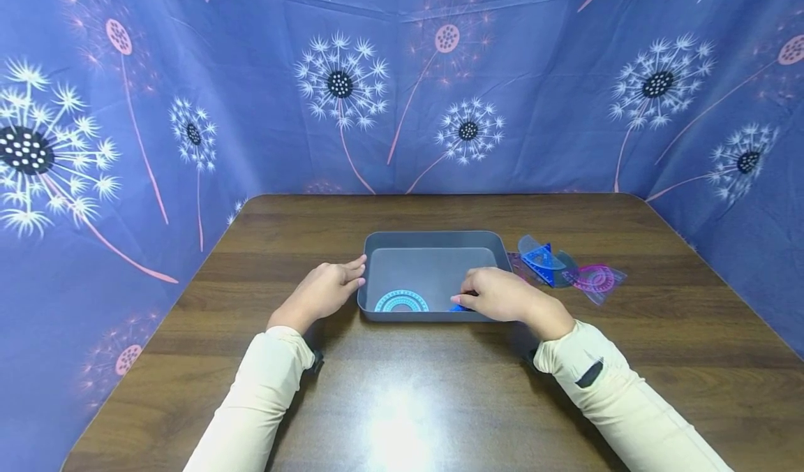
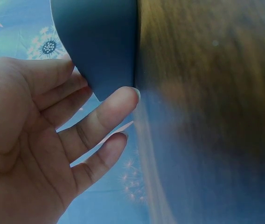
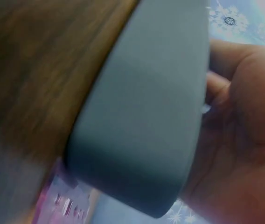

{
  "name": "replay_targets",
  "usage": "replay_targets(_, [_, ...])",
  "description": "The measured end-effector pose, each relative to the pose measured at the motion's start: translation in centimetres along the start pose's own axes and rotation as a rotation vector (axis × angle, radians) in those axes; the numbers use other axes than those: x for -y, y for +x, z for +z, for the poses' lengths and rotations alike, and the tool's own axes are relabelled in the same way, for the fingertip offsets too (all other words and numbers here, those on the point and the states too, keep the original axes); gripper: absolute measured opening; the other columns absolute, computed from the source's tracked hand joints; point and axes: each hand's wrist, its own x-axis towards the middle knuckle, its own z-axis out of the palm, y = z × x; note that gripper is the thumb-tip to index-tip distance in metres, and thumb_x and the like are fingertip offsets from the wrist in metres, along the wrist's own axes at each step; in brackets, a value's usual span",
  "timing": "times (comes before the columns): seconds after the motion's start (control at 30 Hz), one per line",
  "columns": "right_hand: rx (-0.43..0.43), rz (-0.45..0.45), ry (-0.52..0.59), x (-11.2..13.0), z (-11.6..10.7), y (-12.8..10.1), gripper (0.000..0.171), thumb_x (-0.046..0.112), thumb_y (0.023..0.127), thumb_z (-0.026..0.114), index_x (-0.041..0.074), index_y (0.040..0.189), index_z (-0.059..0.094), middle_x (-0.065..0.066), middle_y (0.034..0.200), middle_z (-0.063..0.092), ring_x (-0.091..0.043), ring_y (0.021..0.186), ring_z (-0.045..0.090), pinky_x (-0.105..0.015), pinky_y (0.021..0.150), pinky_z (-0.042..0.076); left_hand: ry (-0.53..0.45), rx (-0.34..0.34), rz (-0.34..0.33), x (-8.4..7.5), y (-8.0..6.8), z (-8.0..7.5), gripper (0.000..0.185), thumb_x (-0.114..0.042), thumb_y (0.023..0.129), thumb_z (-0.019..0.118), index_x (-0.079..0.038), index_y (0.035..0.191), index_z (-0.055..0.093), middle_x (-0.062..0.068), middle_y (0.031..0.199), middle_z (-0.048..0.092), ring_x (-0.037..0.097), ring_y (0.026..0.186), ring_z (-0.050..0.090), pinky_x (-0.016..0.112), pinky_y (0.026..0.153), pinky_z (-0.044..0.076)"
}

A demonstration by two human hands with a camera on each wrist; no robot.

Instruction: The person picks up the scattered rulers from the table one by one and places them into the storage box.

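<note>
A grey rectangular tray (image 1: 433, 240) sits on the wooden table. Against its left side rests my left hand (image 1: 323, 292), fingers fairly straight; the left wrist view shows fingertips touching the tray's outer wall (image 2: 100, 42). My right hand (image 1: 502, 294) reaches over the tray's front right part and pinches a small blue plastic piece (image 1: 459, 308), mostly hidden by the fingers and front wall, so its kind is unclear. A light-blue protractor (image 1: 402, 300) lies inside at the front left. In the right wrist view the tray's wall (image 3: 142, 93) hides the right fingertips (image 3: 206, 108).
Right of the tray lie a blue set square (image 1: 545, 265), a pink protractor (image 1: 595, 278) and other clear plastic drawing tools in an overlapping row. Wooden tabletop (image 1: 301, 234) surrounds the tray. A blue dandelion-print cloth (image 1: 402, 109) hangs behind and at both sides.
</note>
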Motion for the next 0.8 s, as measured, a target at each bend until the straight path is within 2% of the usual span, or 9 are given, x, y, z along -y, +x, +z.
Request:
replay_targets(0.1, [-0.072,-0.08,-0.008,0.2,0.1,-0.3,0.022,0.027,0.1,0.062,0.012,0.1,0.077,0.009,0.093,0.065,-0.008,0.086,0.061,-0.034,0.076,0.053,-0.009,0.01,-0.006,0.0,0.0,0.3,0.038,-0.022,0.102,0.058,-0.004,0.134,0.06,0.001,0.148,0.049,0.031,0.135,0.046,0.047,0.111,0.037])
replay_targets(0.17, [-0.133,-0.115,0.026,0.3,-0.1,-0.7,0.023,0.026,0.1,0.062,0.011,0.112,0.075,0.007,0.103,0.068,-0.01,0.094,0.064,-0.037,0.081,0.054,-0.012,0.015,-0.004,0.0,-0.1,0.5,0.038,-0.023,0.102,0.058,-0.003,0.134,0.06,0.002,0.148,0.049,0.03,0.136,0.045,0.047,0.111,0.036])
replay_targets(0.33, [-0.272,-0.1,0.087,0.3,-1.0,-2.1,0.027,0.026,0.099,0.064,0.016,0.124,0.069,0.006,0.12,0.065,-0.017,0.108,0.063,-0.042,0.084,0.053,-0.013,0.009,0.024,0.1,0.2,0.6,0.038,-0.022,0.102,0.058,-0.002,0.134,0.06,0.004,0.147,0.05,0.031,0.136,0.046,0.047,0.112,0.036])
replay_targets(0.47, [-0.353,-0.091,0.08,-0.6,-1.3,-3.4,0.032,0.022,0.098,0.066,0.017,0.129,0.066,0.003,0.127,0.062,-0.019,0.115,0.06,-0.043,0.086,0.052,-0.004,0.008,0.033,0.2,0.3,0.5,0.038,-0.021,0.103,0.057,-0.002,0.135,0.059,0.004,0.147,0.05,0.031,0.135,0.047,0.047,0.111,0.037])
replay_targets(0.6, [-0.42,-0.071,0.102,-2.3,-1.3,-4.7,0.032,0.018,0.095,0.069,0.014,0.127,0.067,-0.001,0.125,0.063,-0.019,0.095,0.061,-0.036,0.072,0.052,0.006,0.011,0.023,0.3,0.3,0.3,0.038,-0.022,0.103,0.057,-0.002,0.136,0.059,0.004,0.148,0.05,0.031,0.135,0.047,0.047,0.111,0.037])
replay_targets(0.67, [-0.44,-0.05,0.119,-3.3,-1.3,-5.4,0.032,0.016,0.094,0.071,0.013,0.125,0.068,-0.004,0.124,0.063,-0.021,0.092,0.061,-0.036,0.07,0.052,0.007,0.01,0.016,0.3,0.2,0.2,0.038,-0.022,0.103,0.057,-0.003,0.135,0.059,0.003,0.148,0.049,0.031,0.135,0.046,0.048,0.111,0.037])
replay_targets(0.8, [-0.461,0.028,0.12,-5.1,-1.8,-6.6,0.032,0.017,0.093,0.073,0.011,0.124,0.068,-0.006,0.124,0.063,-0.028,0.108,0.062,-0.045,0.079,0.051,0.009,0.005,0.012,0.4,0.2,0.0,0.038,-0.022,0.102,0.058,-0.003,0.135,0.059,0.002,0.147,0.05,0.031,0.135,0.046,0.048,0.111,0.037])
